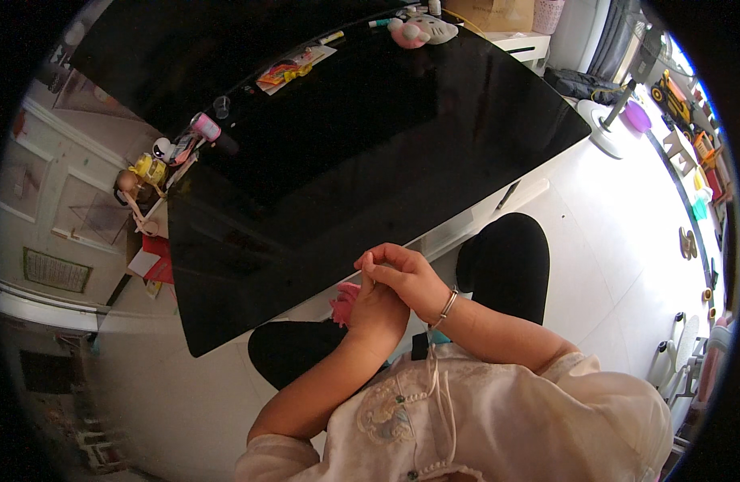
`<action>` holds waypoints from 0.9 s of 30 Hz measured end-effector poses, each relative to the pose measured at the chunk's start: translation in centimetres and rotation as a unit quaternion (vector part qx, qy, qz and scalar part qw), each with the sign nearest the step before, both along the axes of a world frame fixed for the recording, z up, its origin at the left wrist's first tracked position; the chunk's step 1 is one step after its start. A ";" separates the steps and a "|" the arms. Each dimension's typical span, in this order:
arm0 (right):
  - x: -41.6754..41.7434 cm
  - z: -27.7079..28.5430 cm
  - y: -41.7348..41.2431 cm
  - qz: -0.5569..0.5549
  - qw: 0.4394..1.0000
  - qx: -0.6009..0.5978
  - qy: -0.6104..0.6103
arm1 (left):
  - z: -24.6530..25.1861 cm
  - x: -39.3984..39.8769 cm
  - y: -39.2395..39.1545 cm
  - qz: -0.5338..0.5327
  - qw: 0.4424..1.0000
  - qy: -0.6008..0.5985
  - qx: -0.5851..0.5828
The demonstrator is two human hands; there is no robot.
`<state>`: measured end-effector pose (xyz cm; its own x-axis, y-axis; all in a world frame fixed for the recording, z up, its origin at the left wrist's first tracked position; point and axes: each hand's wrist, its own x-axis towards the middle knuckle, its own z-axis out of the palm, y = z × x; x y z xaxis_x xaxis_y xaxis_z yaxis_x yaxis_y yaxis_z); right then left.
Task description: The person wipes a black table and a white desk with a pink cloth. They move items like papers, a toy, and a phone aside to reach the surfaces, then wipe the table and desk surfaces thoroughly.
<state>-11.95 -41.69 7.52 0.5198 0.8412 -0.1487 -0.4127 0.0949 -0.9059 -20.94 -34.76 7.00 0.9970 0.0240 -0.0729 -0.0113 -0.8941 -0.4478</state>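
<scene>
Both bare hands meet just off the near edge of a glossy black tabletop (346, 169). My right hand (406, 277), with a metal bangle at its wrist, lies over my left hand (379, 310), its thumb and forefinger closed around a digit of the left. Most left fingers are hidden, so whether they hold anything cannot be told. A pink, soft-looking thing (344, 303) shows beside the left hand's outer side, below the table edge; whether the hand touches it is unclear.
On the tabletop's far side are a plush toy (433, 30), colourful packets (288, 72), a clear cup (221, 106) and a pink can (206, 127). A doll (132, 193) is at the left edge. A pedestal fan's base (598, 129) stands on the floor at right.
</scene>
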 end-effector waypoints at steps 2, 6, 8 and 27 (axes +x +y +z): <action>0.0 -0.3 0.0 -0.004 1.000 0.015 0.021 | -0.1 0.2 -0.5 0.004 0.998 0.009 0.059; -0.1 -0.4 0.1 -0.020 0.997 0.028 0.070 | 0.1 0.6 -0.6 -0.013 0.993 0.107 0.037; -0.1 -0.2 0.1 -0.028 0.996 0.015 0.088 | 0.4 0.8 -0.7 -0.006 0.988 0.149 0.040; -0.1 -0.4 0.0 -0.036 0.996 0.023 0.072 | 0.4 0.6 -0.9 -0.012 0.992 0.124 0.022</action>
<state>-12.03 -41.66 7.08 0.5556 0.8101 -0.1874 -0.5282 0.1698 -0.8320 -20.31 -35.70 7.36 0.9489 0.0085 -0.3153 -0.1475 -0.8716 -0.4675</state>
